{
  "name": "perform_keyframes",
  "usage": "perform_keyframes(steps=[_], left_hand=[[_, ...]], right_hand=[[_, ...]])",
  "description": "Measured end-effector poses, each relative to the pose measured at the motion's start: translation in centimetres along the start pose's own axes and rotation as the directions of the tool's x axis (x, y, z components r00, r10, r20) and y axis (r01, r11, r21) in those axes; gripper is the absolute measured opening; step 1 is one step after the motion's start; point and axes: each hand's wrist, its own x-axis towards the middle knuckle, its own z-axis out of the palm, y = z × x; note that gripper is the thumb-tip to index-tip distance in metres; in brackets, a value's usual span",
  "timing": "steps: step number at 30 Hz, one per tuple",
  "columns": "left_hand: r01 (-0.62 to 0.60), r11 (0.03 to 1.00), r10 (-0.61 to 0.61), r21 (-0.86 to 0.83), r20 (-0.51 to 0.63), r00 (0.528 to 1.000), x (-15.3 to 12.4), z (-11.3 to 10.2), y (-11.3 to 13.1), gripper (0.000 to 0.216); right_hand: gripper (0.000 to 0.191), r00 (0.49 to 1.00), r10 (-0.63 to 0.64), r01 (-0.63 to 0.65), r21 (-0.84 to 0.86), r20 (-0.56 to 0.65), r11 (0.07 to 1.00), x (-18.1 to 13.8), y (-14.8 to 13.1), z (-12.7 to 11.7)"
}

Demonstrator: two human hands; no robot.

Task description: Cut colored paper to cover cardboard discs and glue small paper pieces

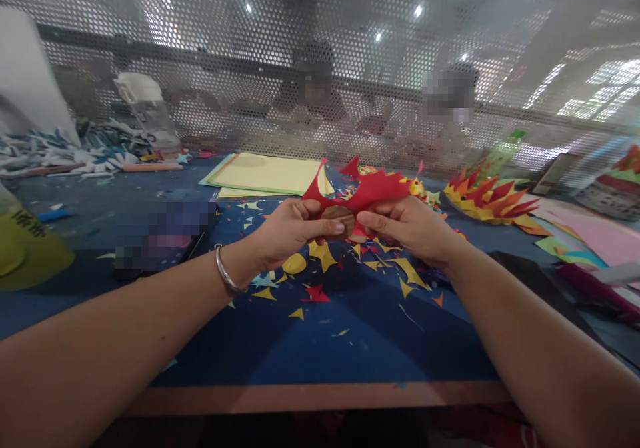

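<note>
Both my hands hold a red cut paper piece (373,188) with pointed edges above the blue table (320,341). My left hand (290,231), with a silver bracelet on its wrist, pinches the paper's left part between thumb and fingers. Fingers closed, my right hand (405,228) grips the right part. A small brown bit (337,218) shows between my two thumbs. Yellow, red and blue paper scraps (320,261) lie on the table just below my hands.
A stack of yellow sheets (265,173) lies behind my hands. Spiky red, orange and yellow paper (493,201) sits at the right, pink sheets (600,235) beyond it. A perforated screen (320,68) closes the back; people sit behind it. A yellow object (25,248) stands at the left.
</note>
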Motion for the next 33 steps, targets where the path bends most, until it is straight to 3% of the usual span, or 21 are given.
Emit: perform_keyframes(steps=[7, 14, 19, 28, 33], left_hand=[[-0.001, 1.0, 0.0, 0.019, 0.039, 0.999, 0.1, -0.4, -0.3, 0.024], [0.022, 0.999, -0.017, -0.035, 0.124, 0.992, 0.0, -0.4, -0.3, 0.011], [0.044, 0.999, -0.043, -0.005, 0.121, 0.992, 0.1, -0.5, -0.1, 0.01], [0.014, 0.998, -0.023, 0.06, 0.163, 0.986, 0.1, -0.6, -0.1, 0.007], [0.01, 0.993, -0.032, 0.12, 0.186, 0.982, 0.1, -0.8, -0.1, 0.009]], right_hand=[[0.045, 0.996, -0.063, 0.062, 0.016, 0.059, 0.998, 0.2, 0.6, -0.2], [0.036, 0.997, -0.059, 0.055, 0.082, 0.04, 0.995, 0.3, 0.8, -0.2], [0.034, 0.999, -0.042, 0.038, 0.116, 0.034, 0.993, 0.2, 0.8, -0.1], [0.039, 0.998, -0.055, 0.051, -0.112, -0.028, 0.992, 0.0, -0.1, -0.2], [0.039, 0.998, -0.059, 0.058, -0.123, -0.005, 0.991, -0.1, -0.2, -0.3]])
